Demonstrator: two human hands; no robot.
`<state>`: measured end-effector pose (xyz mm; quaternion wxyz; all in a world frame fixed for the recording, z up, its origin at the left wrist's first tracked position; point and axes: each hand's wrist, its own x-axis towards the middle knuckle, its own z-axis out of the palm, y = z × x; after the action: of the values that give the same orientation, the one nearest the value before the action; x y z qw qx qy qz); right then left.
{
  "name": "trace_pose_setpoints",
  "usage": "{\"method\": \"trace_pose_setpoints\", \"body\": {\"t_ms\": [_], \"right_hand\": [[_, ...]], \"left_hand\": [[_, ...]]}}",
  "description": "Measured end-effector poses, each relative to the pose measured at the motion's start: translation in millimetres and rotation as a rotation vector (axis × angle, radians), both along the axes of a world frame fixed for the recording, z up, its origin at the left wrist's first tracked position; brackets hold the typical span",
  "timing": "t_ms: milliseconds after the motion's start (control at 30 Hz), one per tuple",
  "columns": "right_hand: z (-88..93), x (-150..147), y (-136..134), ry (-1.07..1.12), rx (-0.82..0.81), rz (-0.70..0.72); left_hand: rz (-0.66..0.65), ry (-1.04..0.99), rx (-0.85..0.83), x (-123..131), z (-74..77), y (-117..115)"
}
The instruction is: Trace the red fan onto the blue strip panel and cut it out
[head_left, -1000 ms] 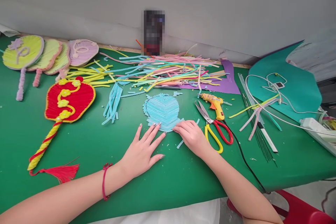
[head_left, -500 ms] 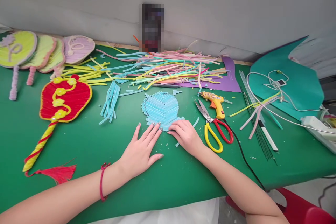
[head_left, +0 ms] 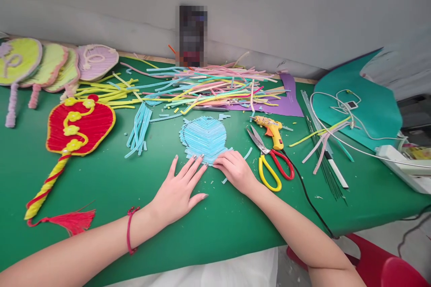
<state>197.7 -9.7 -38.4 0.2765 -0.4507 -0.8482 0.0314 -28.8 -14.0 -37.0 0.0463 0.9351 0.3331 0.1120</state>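
A rounded fan panel (head_left: 205,136) made of light-blue pipe cleaner pieces, laid in a V pattern, lies flat in the middle of the green table. My left hand (head_left: 178,190) rests palm down with fingers spread, its fingertips at the panel's lower left edge. At the lower right edge, my right hand (head_left: 237,171) has its fingers pressed together on the blue pipe cleaner pieces; its fingertips partly cover them. Short blue offcuts lie around the panel. Scissors (head_left: 266,154) with red and yellow handles and a yellow glue gun (head_left: 271,130) lie to the right.
Behind the panel lies a pile of coloured pipe cleaners (head_left: 215,85), with a blue bundle (head_left: 138,130) to its front left. A red fan (head_left: 81,128) with a tassel and several pale fans (head_left: 97,60) are at left. Teal sheet (head_left: 370,98), cable and power strip (head_left: 400,161) are right.
The whole view has shifted slightly, so everything sits a little further left. Both hands keep almost the same place at the panel's lower edge.
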Motion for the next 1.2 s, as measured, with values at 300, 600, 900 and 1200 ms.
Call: {"method": "trace_pose_setpoints", "body": {"t_ms": [300,600,900,1200], "right_hand": [[3.0,0,3,0.01,0.007,0.034],[20.4,9,32,-0.191,-0.033,0.281],[28.6,16,40,-0.222,-0.103,0.349],[13.2,48,19,-0.057,-0.068,0.072]], "left_hand": [[0.001,0.013,0.006,0,0.0,0],[-0.001,0.01,-0.028,1,1.1,1],[-0.007,-0.015,-0.037,0,0.6,1],[-0.031,-0.04,-0.044,-2,0.3,2]]}}
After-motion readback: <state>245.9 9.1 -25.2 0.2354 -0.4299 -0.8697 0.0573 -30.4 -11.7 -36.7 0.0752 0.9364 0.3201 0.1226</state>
